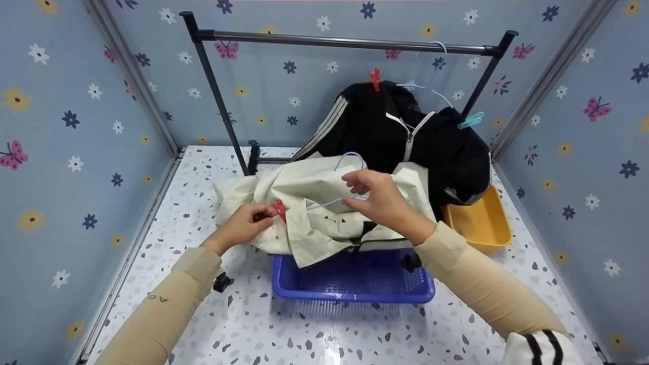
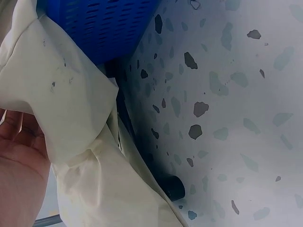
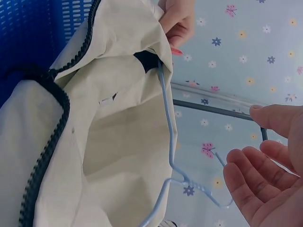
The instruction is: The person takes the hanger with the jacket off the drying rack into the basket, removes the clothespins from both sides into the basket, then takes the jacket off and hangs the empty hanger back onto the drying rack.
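In the head view a cream jacket [image 1: 309, 177] with a dark zipper lies over a blue basket [image 1: 352, 296]. A light-blue wire hanger [image 3: 166, 118] is inside its neck, the hook standing out. My left hand [image 1: 246, 223] is at one shoulder of the jacket, finger and thumb pinching a red clothespin [image 1: 280, 209]; cloth hides part of this hand in the left wrist view. My right hand [image 3: 270, 175] is beside the hanger's hook, its fingers loosely bent and the thumb apart, without gripping it.
Behind stands a dark metal clothes rack [image 1: 324, 39]. On it hangs a black jacket [image 1: 375, 126] with a red clothespin [image 1: 374, 79] and a teal clothespin [image 1: 471, 120] at its shoulders. A yellow basket [image 1: 499, 223] is at the right. Flowered walls [image 1: 61, 203] enclose the speckled surface.
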A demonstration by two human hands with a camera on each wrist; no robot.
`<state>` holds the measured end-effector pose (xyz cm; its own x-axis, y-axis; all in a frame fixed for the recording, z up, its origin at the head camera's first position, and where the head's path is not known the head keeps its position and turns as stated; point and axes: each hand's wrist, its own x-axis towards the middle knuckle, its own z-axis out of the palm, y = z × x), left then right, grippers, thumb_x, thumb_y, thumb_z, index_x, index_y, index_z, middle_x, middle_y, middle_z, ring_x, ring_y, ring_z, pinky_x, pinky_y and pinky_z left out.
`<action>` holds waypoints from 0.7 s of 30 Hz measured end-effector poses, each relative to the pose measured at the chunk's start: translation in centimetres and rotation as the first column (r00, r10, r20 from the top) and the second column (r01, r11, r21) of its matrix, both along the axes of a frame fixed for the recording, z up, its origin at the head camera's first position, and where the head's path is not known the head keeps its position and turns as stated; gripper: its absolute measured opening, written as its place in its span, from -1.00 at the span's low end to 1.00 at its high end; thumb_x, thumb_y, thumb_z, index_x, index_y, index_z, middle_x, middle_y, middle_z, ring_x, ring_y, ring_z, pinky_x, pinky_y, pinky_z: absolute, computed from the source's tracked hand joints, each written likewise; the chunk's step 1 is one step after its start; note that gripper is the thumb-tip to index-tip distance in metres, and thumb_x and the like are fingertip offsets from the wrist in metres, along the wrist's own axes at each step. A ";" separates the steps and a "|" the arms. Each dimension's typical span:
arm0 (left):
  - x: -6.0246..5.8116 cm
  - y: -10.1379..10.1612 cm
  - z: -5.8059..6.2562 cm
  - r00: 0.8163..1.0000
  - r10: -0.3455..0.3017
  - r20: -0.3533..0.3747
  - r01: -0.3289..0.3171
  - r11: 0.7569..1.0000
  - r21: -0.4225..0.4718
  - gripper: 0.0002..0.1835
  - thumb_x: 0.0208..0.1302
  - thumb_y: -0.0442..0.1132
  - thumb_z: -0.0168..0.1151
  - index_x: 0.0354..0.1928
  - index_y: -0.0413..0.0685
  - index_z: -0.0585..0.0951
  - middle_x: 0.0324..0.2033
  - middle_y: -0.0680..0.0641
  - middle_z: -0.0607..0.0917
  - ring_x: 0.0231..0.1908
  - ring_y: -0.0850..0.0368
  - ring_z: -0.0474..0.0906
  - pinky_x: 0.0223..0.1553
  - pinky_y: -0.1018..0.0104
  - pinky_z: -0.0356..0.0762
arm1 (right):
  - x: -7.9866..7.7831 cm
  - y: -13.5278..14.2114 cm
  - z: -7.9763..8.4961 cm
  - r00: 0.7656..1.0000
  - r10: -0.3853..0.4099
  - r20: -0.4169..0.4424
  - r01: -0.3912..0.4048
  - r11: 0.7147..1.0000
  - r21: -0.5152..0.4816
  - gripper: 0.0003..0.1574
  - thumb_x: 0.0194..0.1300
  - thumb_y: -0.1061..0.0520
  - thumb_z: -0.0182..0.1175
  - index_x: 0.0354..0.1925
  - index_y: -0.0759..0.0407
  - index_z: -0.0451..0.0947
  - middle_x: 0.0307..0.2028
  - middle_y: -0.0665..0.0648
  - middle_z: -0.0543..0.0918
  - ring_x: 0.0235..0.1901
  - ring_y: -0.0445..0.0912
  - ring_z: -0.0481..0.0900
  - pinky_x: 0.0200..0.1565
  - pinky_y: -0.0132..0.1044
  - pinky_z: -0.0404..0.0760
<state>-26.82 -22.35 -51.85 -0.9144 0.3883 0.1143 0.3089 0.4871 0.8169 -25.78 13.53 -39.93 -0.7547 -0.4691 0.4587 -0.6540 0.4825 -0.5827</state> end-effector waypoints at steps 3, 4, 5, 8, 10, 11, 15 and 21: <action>-0.1 0.0 -0.1 1.000 -0.004 0.002 0.004 1.000 -0.003 -0.85 0.55 -0.42 0.31 -0.03 -0.33 0.80 -0.12 -0.27 0.83 -0.19 0.31 0.55 -0.06 0.49 0.50 | -0.1 -0.8 -0.2 0.999 0.022 0.025 -0.022 1.000 0.012 -0.52 0.28 0.33 0.60 0.13 0.47 0.73 -0.10 0.40 0.85 -0.13 0.24 0.87 0.01 0.02 0.89; 0.0 0.0 -0.1 1.000 -0.003 0.003 0.003 1.000 -0.002 -0.85 0.54 -0.42 0.31 -0.03 -0.33 0.80 -0.12 -0.27 0.83 -0.19 0.31 0.55 -0.06 0.49 0.50 | -0.1 -1.0 -0.4 0.999 0.027 0.032 -0.028 0.999 0.016 -0.51 0.28 0.33 0.59 0.13 0.47 0.73 -0.09 0.40 0.85 -0.12 0.24 0.87 0.02 0.03 0.89; 0.0 -0.1 -0.1 1.000 -0.002 0.005 0.002 1.000 -0.002 -0.86 0.54 -0.42 0.31 -0.04 -0.33 0.80 -0.13 -0.26 0.83 -0.19 0.30 0.55 -0.06 0.48 0.49 | -0.1 -1.3 -0.5 0.999 0.032 0.040 -0.032 0.999 0.020 -0.51 0.29 0.33 0.59 0.14 0.47 0.73 -0.08 0.40 0.85 -0.10 0.25 0.87 0.04 0.04 0.88; -0.1 -0.1 0.0 1.000 0.006 0.014 -0.006 1.000 -0.001 -0.87 0.53 -0.42 0.31 -0.06 -0.31 0.80 -0.14 -0.24 0.82 -0.19 0.29 0.54 -0.07 0.47 0.49 | -0.3 -2.0 -0.9 0.998 0.038 0.054 -0.039 0.999 0.026 -0.51 0.29 0.32 0.59 0.14 0.47 0.73 -0.07 0.40 0.85 -0.08 0.25 0.87 0.06 0.04 0.88; -0.1 0.0 -0.1 1.000 0.008 0.014 -0.008 1.000 0.002 -0.88 0.52 -0.42 0.32 -0.08 -0.31 0.80 -0.15 -0.22 0.81 -0.18 0.28 0.54 -0.06 0.46 0.49 | -0.4 -2.4 -1.2 0.997 0.046 0.060 -0.048 0.999 0.022 -0.51 0.28 0.33 0.59 0.14 0.48 0.72 -0.06 0.41 0.84 -0.07 0.26 0.86 0.07 0.05 0.88; -0.1 0.0 -0.1 1.000 0.008 0.014 -0.008 1.000 0.006 -0.89 0.51 -0.41 0.33 -0.09 -0.30 0.80 -0.16 -0.21 0.80 -0.19 0.28 0.53 -0.07 0.46 0.49 | -0.5 -2.6 -1.3 0.997 0.049 0.065 -0.051 0.998 0.021 -0.51 0.28 0.33 0.59 0.14 0.48 0.72 -0.06 0.41 0.84 -0.07 0.26 0.86 0.07 0.04 0.88; -0.1 -0.1 -0.2 1.000 0.010 0.017 -0.010 1.000 0.018 -0.90 0.51 -0.41 0.34 -0.10 -0.30 0.80 -0.17 -0.19 0.78 -0.20 0.28 0.53 -0.08 0.47 0.48 | -0.6 -3.4 -1.6 0.994 0.067 0.082 -0.068 0.997 0.019 -0.51 0.30 0.33 0.59 0.15 0.48 0.73 -0.04 0.42 0.84 -0.05 0.27 0.86 0.09 0.06 0.88; -0.2 0.0 -0.1 1.000 0.007 0.025 -0.008 1.000 0.030 -0.90 0.51 -0.41 0.34 -0.10 -0.31 0.79 -0.16 -0.19 0.78 -0.20 0.30 0.54 -0.08 0.47 0.50 | -1.0 -4.4 -1.8 0.992 0.064 0.113 -0.072 0.995 0.068 -0.51 0.34 0.27 0.58 0.18 0.43 0.73 -0.01 0.40 0.85 0.00 0.23 0.85 0.13 0.04 0.86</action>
